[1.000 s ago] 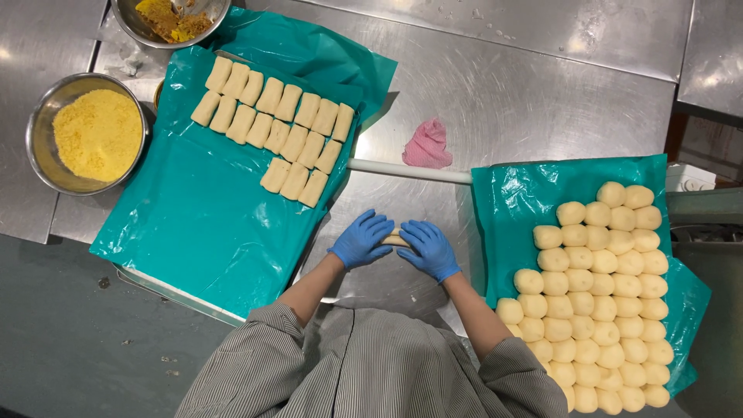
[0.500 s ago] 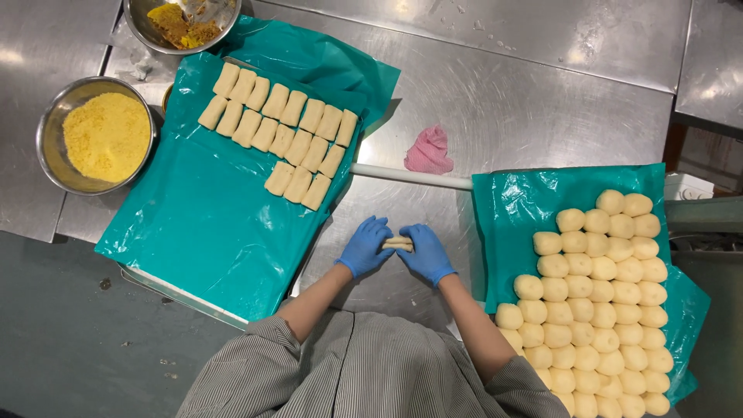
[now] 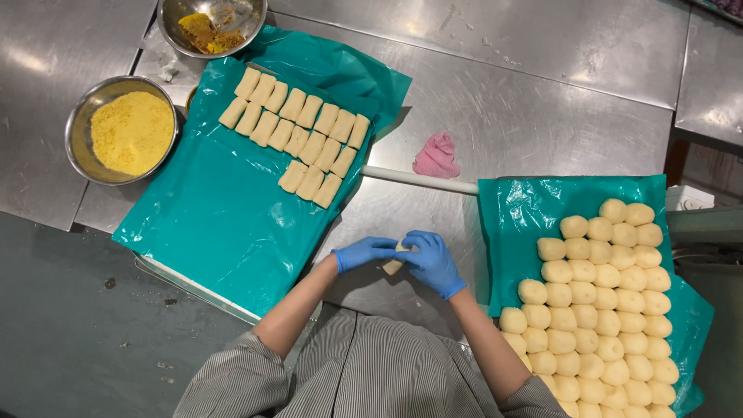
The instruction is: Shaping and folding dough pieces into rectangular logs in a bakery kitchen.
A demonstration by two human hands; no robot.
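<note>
Near centre: dough piece between left hand and right hand
Left: shaped pieces on sheet
Right: dough balls
Far left: two bowls
Far centre: rolling pin, cloth behind it

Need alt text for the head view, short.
Two hands in blue gloves, the left hand and right hand, press a pale dough piece between them over a steel table. To the right, round dough balls fill a teal-lined tray; to the left, shaped dough logs lie on a teal sheet near a bowl of yellow crumbs.
</note>
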